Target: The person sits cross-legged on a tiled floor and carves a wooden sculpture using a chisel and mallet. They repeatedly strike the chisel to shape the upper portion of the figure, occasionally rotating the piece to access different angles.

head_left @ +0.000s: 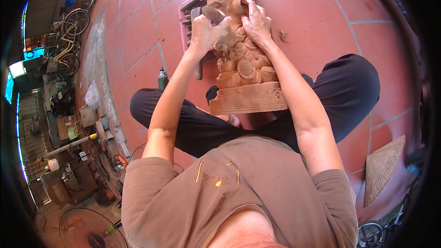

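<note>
A tall wood carving (245, 66) with swirling relief and a flat block base stands between my bent legs, leaning away from me. My left hand (207, 32) is closed around a brown, rounded piece (213, 14) at the carving's left side; its exact kind I cannot make out. On the upper right side of the carving, my right hand (257, 24) rests with bent fingers gripping its edge. Beneath my left forearm, a grey-brown handle-like bar (198, 70) sticks out.
A pink tray (183, 34) with several tools lies left of the carving. Near my left knee stands a dark green bottle (162, 79). Bicycles (73, 23), clutter and a fan (92, 229) line the left; a conical hat (385, 170) lies at right on the red tiles.
</note>
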The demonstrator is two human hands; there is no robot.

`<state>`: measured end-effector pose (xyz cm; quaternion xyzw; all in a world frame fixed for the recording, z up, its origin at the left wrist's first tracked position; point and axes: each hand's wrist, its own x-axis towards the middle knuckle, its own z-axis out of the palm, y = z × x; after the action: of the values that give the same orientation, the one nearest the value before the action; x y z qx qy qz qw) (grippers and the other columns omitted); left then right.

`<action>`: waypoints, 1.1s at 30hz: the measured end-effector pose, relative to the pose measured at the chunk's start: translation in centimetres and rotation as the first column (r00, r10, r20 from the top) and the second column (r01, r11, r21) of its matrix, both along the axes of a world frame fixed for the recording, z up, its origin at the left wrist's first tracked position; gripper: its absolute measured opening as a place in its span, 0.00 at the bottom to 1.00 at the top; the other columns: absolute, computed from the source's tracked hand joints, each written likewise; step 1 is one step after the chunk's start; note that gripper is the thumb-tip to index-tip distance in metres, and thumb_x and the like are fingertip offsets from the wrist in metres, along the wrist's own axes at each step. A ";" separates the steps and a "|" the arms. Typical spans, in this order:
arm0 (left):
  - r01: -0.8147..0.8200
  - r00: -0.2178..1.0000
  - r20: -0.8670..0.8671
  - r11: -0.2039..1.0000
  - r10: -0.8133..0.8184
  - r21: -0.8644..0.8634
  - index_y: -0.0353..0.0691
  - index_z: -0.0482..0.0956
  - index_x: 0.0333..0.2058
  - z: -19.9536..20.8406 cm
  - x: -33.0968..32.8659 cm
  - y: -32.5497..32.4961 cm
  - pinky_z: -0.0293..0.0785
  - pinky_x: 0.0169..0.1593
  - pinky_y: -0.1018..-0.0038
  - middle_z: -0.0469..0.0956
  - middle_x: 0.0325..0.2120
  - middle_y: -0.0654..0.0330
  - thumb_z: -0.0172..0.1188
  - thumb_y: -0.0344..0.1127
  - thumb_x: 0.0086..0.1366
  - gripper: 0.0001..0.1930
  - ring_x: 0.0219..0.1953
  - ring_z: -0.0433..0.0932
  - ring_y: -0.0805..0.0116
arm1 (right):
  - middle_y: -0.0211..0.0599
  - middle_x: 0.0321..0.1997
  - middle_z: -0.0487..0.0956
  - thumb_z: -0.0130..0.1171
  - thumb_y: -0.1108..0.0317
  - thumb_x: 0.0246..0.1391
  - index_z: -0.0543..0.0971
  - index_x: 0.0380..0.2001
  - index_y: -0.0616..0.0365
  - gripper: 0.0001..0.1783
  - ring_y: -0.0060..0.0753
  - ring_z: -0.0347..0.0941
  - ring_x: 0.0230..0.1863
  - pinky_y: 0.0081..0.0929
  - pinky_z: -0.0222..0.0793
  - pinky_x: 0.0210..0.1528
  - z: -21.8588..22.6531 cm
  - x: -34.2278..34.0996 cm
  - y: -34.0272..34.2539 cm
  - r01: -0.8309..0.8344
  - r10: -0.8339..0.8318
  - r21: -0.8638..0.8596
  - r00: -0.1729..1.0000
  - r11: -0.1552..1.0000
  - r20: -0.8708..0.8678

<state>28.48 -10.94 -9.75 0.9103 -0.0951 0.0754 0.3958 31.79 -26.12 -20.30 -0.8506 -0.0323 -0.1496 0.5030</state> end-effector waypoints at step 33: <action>-0.056 0.951 -0.308 0.991 0.017 -0.118 0.35 0.82 0.30 1.8 -2.3 1.7 0.71 0.31 0.78 0.78 0.21 0.69 0.67 0.33 0.62 0.07 0.25 0.73 0.83 | 0.34 0.59 0.78 0.56 0.71 0.53 0.69 0.62 0.45 0.31 0.42 0.69 0.63 0.44 0.65 0.63 0.2 -0.1 -0.5 -0.008 0.008 -0.010 1.000 1.000 -0.015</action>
<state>26.18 -9.28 -7.95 0.8859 -0.0107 -0.0537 0.4607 31.67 -26.61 -20.06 -0.8540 -0.0326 -0.1410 0.4997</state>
